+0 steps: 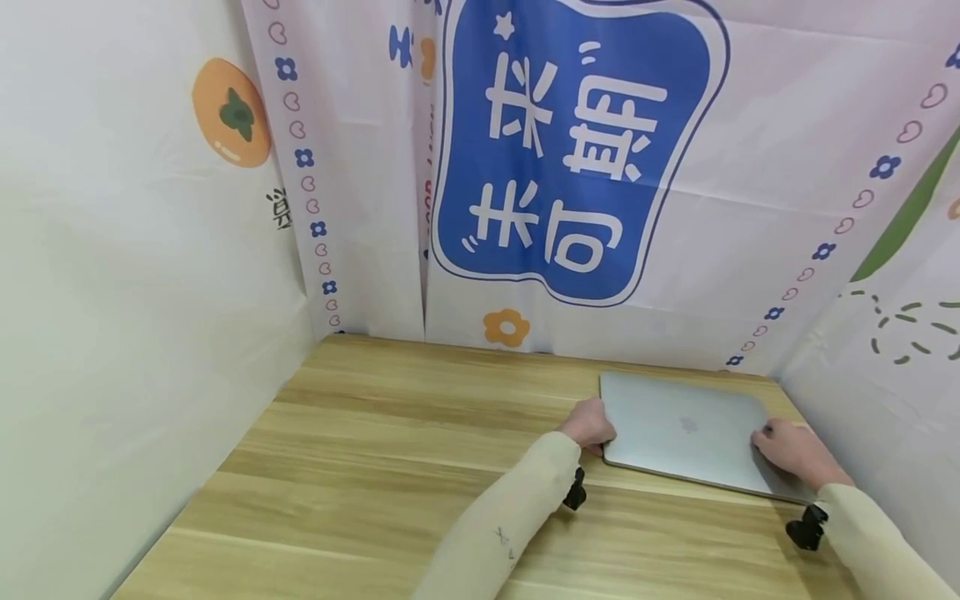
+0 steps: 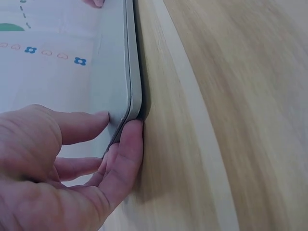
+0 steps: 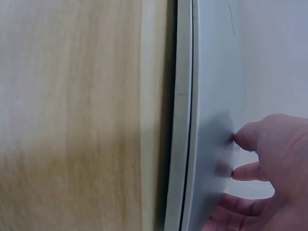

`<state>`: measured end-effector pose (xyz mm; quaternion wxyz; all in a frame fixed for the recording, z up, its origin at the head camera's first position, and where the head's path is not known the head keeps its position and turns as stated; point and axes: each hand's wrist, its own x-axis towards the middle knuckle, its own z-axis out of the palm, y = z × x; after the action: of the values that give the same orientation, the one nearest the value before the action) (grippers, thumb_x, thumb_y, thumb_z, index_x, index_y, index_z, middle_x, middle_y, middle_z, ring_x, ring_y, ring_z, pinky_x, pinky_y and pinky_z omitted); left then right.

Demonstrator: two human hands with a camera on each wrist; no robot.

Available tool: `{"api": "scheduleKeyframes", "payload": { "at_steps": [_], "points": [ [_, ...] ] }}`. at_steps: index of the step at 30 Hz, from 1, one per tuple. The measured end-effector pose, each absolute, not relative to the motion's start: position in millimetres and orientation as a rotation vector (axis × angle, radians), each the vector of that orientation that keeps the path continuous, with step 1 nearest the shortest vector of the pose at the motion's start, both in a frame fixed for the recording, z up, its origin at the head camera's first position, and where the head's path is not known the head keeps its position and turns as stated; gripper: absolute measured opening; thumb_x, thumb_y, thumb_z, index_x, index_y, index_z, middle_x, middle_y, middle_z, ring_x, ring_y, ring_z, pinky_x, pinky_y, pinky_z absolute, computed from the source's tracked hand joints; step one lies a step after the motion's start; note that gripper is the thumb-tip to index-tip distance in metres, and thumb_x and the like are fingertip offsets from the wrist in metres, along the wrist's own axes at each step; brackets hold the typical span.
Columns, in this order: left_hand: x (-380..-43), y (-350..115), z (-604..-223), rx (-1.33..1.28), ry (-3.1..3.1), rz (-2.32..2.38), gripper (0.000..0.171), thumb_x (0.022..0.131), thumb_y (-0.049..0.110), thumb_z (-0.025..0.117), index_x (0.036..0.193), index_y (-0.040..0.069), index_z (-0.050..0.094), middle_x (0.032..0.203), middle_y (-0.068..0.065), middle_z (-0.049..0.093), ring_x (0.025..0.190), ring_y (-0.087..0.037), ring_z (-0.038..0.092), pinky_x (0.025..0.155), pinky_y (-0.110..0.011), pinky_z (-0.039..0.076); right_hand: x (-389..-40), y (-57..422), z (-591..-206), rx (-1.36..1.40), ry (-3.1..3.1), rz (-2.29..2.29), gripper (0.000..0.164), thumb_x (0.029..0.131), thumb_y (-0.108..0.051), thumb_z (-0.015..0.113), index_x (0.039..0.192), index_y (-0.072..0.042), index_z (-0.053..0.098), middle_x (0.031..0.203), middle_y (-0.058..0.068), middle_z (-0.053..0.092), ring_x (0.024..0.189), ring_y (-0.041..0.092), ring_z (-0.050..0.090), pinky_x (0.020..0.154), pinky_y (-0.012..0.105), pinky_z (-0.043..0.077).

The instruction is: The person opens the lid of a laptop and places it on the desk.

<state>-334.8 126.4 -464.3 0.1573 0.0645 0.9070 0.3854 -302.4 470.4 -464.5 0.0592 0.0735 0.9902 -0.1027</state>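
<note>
a closed silver laptop [image 1: 675,429] is toward two o'clock on the worktop [image 1: 360,467]. the left hand [image 1: 588,423], curled almost closed, pinches its edge near the eight o'clock corner; the right hand [image 1: 798,452], fingers bent and slightly parted, grips its three o'clock edge.

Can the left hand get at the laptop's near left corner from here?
Most likely yes: the left hand holds the closed laptop there, and no other object shows in the way.
</note>
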Motion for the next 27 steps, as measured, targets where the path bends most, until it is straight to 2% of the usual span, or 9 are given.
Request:
{"api": "scheduleKeyframes", "payload": {
  "at_steps": [6,10,13,20,27],
  "points": [
    [-335.6,118.6,-464.2,0.167,2.563,1.144,0.011,0.086,0.0,0.067,0.096,-0.003,0.063,0.081,-0.014,0.064,0.054,-0.024,0.069,0.053,-0.031,0.059,-303.7,465.9,-464.1,0.158,3.026,-0.277,0.049,0.096,-0.026,0.047,0.114,0.019,0.052,0.093,0.031,0.061,0.073,0.029,0.054,0.062,0.042,0.048],
    [-336.2,113.7,-463.5,0.169,2.579,1.13,0.015,0.086,0.001,0.067,0.1,-0.003,0.063,0.084,-0.014,0.064,0.054,-0.025,0.069,0.054,-0.032,0.059,-305.3,460.8,-464.3,0.145,3.018,-0.301,0.05,0.096,-0.027,0.048,0.115,0.02,0.051,0.096,0.034,0.061,0.074,0.031,0.055,0.064,0.044,0.049],
    [-336.0,109.9,-462.2,0.165,2.576,1.125,0.017,0.086,0.001,0.067,0.101,-0.003,0.062,0.084,-0.015,0.065,0.056,-0.026,0.07,0.054,-0.032,0.06,-306.2,456.3,-464.9,0.136,3.018,-0.312,0.052,0.096,-0.025,0.048,0.118,0.022,0.049,0.106,0.04,0.059,0.078,0.034,0.058,0.07,0.048,0.051],
    [-335.8,102.9,-461.3,0.144,2.573,1.134,0.019,0.085,0.001,0.069,0.102,-0.003,0.062,0.095,-0.018,0.068,0.055,-0.026,0.07,0.052,-0.031,0.059,-304.1,447.2,-462.6,0.11,3.01,-0.336,0.05,0.096,-0.024,0.048,0.115,0.021,0.051,0.105,0.039,0.06,0.08,0.036,0.06,0.071,0.05,0.051],
    [-338.1,98.0,-464.6,0.14,2.565,1.132,0.028,0.086,0.002,0.07,0.111,-0.002,0.06,0.103,-0.018,0.066,0.055,-0.025,0.07,0.051,-0.03,0.058,-303.6,441.8,-462.4,0.098,3.007,-0.334,0.054,0.096,-0.026,0.048,0.119,0.023,0.047,0.111,0.043,0.056,0.086,0.041,0.061,0.075,0.053,0.052]
  ]
}}
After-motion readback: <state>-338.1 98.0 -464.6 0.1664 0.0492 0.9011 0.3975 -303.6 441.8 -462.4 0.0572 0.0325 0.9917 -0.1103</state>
